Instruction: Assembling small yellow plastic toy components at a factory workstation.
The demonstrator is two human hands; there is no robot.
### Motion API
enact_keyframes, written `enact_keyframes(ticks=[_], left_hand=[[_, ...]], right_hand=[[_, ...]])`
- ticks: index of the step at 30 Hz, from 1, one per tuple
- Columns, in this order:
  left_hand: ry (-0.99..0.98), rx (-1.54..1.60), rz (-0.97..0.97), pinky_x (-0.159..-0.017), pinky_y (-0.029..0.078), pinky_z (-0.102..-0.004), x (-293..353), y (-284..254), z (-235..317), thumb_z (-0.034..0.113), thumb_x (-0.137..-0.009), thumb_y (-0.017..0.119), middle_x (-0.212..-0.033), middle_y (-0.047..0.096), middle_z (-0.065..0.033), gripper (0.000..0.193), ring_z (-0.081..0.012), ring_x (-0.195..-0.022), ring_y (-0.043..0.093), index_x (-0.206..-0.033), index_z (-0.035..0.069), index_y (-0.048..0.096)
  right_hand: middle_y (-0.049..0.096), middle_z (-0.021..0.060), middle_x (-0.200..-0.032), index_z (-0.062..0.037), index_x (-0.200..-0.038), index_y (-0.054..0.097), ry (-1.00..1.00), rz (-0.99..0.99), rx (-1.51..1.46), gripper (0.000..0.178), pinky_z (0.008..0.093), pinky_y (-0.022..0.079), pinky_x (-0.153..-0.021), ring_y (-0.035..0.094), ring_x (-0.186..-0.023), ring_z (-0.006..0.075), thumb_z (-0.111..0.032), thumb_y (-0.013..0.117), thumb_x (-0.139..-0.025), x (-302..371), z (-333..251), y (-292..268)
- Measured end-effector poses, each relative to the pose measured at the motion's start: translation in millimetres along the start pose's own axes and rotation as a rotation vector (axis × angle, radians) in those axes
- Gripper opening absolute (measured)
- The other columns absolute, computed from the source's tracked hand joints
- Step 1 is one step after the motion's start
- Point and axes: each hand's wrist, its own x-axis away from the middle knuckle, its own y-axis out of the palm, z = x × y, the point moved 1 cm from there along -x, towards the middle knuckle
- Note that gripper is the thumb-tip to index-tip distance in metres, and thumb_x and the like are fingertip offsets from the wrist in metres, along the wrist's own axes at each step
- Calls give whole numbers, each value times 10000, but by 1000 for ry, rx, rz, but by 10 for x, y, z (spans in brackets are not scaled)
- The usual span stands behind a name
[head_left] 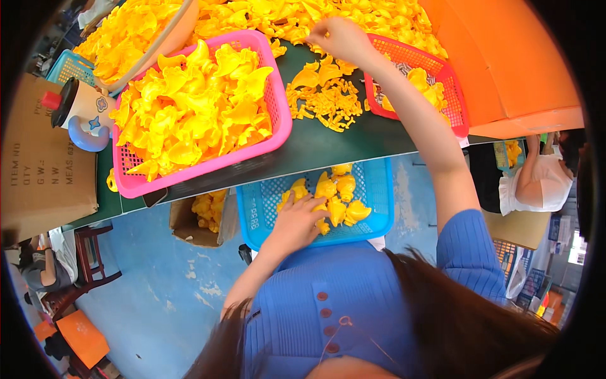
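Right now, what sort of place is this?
Probably a small-parts workshop or factory: yellow plastic-looking pieces heaped across a green worktable, with a large cardboard carton at the left.

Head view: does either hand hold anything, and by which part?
It cannot be told: the left hand overlaps yellow pieces; the right hand shows no clear hold.
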Motion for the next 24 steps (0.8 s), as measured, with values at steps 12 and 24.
enact_keyframes(ticks=[12,24], left_hand=[[-36,193,22,-1073,203,-511,168,-411,-153,230,-696,729,-1348,420,-93,538,-312,-1305,304,-1199,163,552],[-11,932,326,-873,463,-340,-145,-394,-163,140,-886,532,-1215,532,-138,406,-231,-1032,566,-1262,5,466]], right_hand=[[620,201,-693,-35,-713,654,168,383,178,230,430,481,-574,622,-640,321,-198,503,-769,-1084,731,512],[559,43,-570,-7,-734,638,163,-150,-458,248,240,404,-503,506,-526,74,-251,645,-778,121,-55,-446]])
